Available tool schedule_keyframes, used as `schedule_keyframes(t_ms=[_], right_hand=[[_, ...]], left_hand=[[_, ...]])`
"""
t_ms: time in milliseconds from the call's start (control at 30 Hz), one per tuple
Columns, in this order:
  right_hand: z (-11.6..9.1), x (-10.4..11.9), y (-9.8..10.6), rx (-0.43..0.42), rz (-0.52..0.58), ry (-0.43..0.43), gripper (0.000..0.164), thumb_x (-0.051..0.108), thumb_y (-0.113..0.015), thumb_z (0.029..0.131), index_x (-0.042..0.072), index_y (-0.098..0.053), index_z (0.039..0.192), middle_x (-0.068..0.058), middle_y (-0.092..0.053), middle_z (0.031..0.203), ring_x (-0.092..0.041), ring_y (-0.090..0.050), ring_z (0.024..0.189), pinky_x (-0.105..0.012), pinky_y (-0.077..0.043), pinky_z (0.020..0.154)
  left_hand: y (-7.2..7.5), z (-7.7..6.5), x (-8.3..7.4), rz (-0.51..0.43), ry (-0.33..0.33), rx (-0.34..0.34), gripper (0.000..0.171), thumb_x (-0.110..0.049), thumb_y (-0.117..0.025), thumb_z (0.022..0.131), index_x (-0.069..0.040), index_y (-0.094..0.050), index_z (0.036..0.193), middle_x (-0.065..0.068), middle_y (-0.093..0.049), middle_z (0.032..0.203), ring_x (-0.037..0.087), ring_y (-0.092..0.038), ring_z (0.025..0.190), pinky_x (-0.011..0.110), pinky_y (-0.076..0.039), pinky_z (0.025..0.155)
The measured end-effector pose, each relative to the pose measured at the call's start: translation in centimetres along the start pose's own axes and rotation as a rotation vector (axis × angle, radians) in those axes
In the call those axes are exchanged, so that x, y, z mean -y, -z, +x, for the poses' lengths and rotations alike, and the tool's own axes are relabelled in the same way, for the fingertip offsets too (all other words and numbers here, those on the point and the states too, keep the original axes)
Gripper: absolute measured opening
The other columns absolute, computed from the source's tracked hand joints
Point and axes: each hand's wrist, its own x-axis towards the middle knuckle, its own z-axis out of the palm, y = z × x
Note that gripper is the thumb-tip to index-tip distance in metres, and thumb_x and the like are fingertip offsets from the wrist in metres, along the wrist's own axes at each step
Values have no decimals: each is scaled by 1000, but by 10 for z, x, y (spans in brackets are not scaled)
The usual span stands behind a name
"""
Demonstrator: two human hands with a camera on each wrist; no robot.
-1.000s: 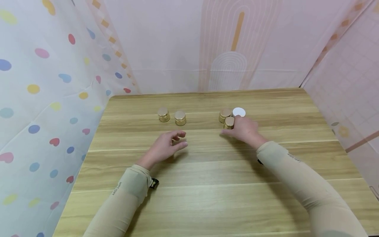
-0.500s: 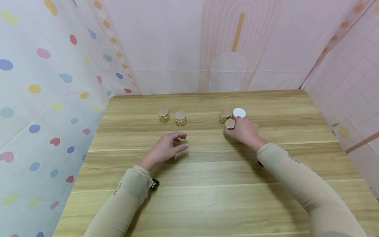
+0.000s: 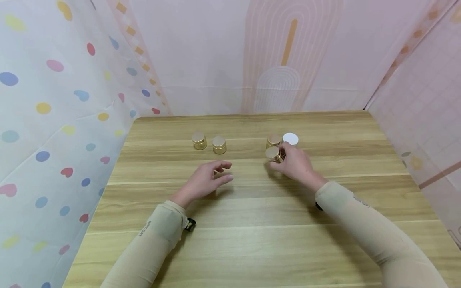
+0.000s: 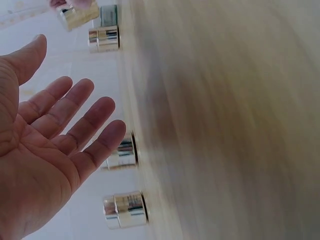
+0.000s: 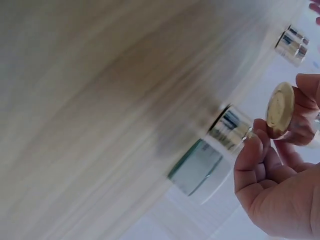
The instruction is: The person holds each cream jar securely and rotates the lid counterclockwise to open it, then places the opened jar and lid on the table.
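My right hand [image 3: 297, 166] grips a small gold jar [image 3: 272, 153] between thumb and fingers, lifted off the table. The right wrist view shows the round underside of this held jar [image 5: 280, 107]. Just behind it stand another gold jar [image 3: 272, 141] and a jar with a white lid [image 3: 290, 139], whose body looks greenish in the right wrist view. Holding nothing, my left hand [image 3: 203, 180] hovers over the table with relaxed fingers and the palm turned inward. Beyond it are two more upright gold jars, one [image 3: 199, 141] left of the other [image 3: 219, 145].
The wood-grain table [image 3: 245, 240] reaches back to a pale pink patterned cloth [image 3: 205, 52]. A white cloth with coloured dots [image 3: 54, 120] hangs at the left, and a pink cloth [image 3: 425, 92] at the right.
The gold jar in my right hand has risen off the table and shifted slightly left and toward me. My left hand has barely moved.
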Motion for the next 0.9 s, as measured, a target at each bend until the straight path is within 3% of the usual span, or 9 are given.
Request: schedule_keyframes(t_ms=[200, 500, 633, 900], right_hand=[[-2, 9, -4, -6, 60, 119, 34, 35, -90, 84, 13, -75, 106, -2, -74, 89, -17, -65, 79, -32, -50, 70], [-7, 16, -8, 81, 111, 218, 22, 30, -88, 87, 15, -72, 89, 1, -74, 81, -12, -65, 75, -29, -53, 71], [-8, 15, -9, 120, 157, 236, 21, 24, -90, 86, 15, -72, 89, 2, -70, 79, -10, -61, 74, -26, -51, 69], [-11, 23, -9, 175, 232, 240, 20, 26, -89, 86, 16, -73, 93, 5, -66, 80, -9, -59, 75, -23, -50, 68]], left_hand=[[-5, 7, -10, -29, -24, 5, 51, -34, -72, 103, -7, -64, 145, 7, -69, 146, 31, -64, 132, 51, -54, 112], [-17, 20, -25, 7, -91, 9, 51, -35, -72, 104, -8, -64, 146, 7, -68, 147, 32, -65, 134, 52, -54, 111], [-20, 26, -32, 44, -118, -11, 52, -35, -73, 103, -9, -63, 147, 9, -67, 148, 32, -64, 136, 52, -53, 113], [-21, 36, -44, 109, -253, -38, 64, -38, -76, 100, -13, -55, 156, 7, -61, 157, 30, -57, 146, 49, -44, 124]])
